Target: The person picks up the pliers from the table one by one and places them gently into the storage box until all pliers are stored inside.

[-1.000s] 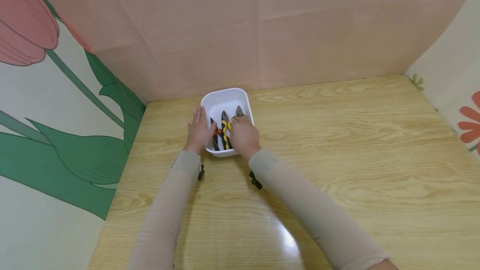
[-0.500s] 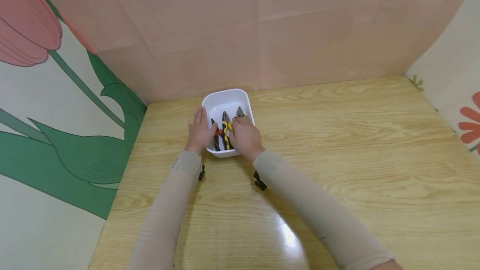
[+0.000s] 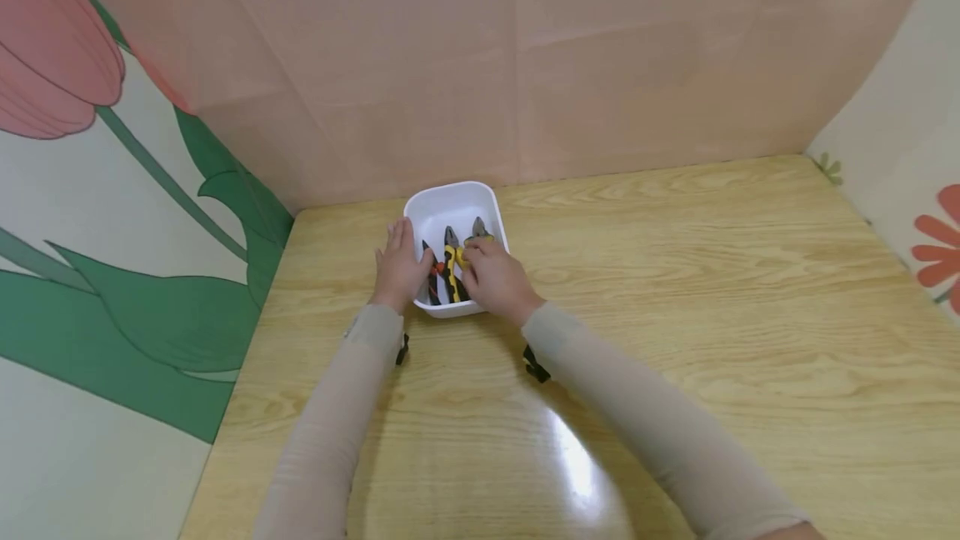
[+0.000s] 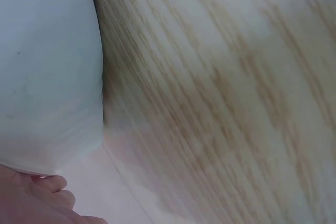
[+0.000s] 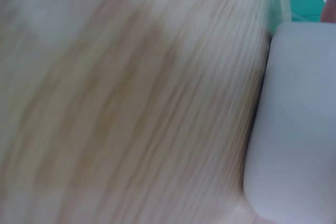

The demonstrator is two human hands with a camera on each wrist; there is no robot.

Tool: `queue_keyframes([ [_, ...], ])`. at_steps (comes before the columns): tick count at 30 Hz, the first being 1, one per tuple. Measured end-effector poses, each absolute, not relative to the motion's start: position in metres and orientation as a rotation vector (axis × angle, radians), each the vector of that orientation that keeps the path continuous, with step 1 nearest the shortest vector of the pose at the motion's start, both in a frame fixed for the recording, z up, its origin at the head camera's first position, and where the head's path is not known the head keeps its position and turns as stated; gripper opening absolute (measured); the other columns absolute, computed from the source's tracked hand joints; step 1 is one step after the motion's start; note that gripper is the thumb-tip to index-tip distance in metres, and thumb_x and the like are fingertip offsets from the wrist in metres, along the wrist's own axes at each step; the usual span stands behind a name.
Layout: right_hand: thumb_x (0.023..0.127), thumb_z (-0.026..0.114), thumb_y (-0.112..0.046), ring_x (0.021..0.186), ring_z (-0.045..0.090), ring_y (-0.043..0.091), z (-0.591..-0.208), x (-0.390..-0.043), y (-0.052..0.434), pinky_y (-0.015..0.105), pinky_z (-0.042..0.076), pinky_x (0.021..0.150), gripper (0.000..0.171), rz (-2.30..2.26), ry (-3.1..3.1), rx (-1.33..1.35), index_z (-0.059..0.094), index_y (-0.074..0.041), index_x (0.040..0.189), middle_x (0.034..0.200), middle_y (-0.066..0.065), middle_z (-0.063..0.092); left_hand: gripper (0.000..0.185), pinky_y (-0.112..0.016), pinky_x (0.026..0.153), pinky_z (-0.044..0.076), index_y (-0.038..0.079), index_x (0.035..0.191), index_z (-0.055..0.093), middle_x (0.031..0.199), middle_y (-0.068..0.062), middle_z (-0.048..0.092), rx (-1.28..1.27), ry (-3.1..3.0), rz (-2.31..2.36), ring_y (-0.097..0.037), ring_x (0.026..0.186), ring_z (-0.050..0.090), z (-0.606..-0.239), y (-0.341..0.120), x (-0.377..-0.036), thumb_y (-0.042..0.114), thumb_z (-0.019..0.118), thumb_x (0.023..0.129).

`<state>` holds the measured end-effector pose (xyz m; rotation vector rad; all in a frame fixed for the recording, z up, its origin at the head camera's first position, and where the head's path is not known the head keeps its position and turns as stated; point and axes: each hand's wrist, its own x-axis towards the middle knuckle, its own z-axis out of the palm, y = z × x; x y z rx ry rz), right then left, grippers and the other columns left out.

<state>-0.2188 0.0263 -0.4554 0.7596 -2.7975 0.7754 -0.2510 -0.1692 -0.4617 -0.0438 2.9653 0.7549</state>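
1. Here, three pliers lie side by side in a white tub (image 3: 450, 200) on the wooden table (image 3: 675, 273), near the pink back wall (image 3: 525, 65). Their long axes run away from the person, with the metal noses toward the wall and the handles toward the person.
2. The left pliers (image 3: 431, 272) have black and red handles, the middle pliers (image 3: 451, 261) black and yellow, and the right pliers (image 3: 480, 232) show a grey nose and some yellow.
3. The left hand (image 3: 397, 267) rests with straight fingers on the left wall of the tub.
4. The right hand (image 3: 497, 280) lies over the handles of the right pliers with bent fingers; whether it really grips them I cannot tell.
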Motion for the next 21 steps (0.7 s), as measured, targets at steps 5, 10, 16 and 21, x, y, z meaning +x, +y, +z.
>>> queue_keyframes([
  [5,0.094,0.061,-0.006,0.124,0.054,0.033,-0.455,-0.224,0.045,0.042,0.042,0.113,0.026,0.751,-2.698,0.888,0.069,0.004,0.116,0.131,0.019,0.060,0.075,-0.062,0.122,0.005,0.004,0.162,0.008,0.169,-0.015,0.009,-0.020,3.011,0.745,-0.033,0.156,0.003,-0.463,-0.169,-0.251,0.039,0.044,0.106],
  [10,0.095,0.060,-0.008,0.129,0.052,0.034,-0.457,-0.234,0.071,0.044,0.038,0.116,0.028,0.618,-2.710,0.949,0.068,0.003,0.121,0.135,0.019,0.058,0.072,-0.064,0.121,0.007,0.002,0.162,0.015,0.169,-0.016,0.013,-0.005,3.039,0.728,-0.034,0.156,0.006,-0.462,-0.170,-0.248,0.038,0.043,0.106],
  [16,0.096,0.057,-0.008,0.130,0.050,0.038,-0.465,-0.248,0.112,0.050,0.037,0.115,0.034,0.579,-2.741,0.918,0.063,0.001,0.129,0.136,0.021,0.057,0.069,-0.067,0.121,0.005,0.005,0.162,0.019,0.168,-0.016,0.017,0.000,3.053,0.610,-0.033,0.156,0.008,-0.462,-0.172,-0.244,0.040,0.041,0.107],
  [21,0.096,0.053,-0.004,0.133,0.044,0.041,-0.473,-0.263,0.153,0.055,0.037,0.113,0.038,0.475,-2.848,0.849,0.057,0.000,0.134,0.140,0.022,0.051,0.064,-0.068,0.120,0.005,0.008,0.160,0.028,0.165,-0.018,0.027,-0.020,3.059,0.641,-0.034,0.155,0.013,-0.462,-0.176,-0.243,0.037,0.044,0.106],
])
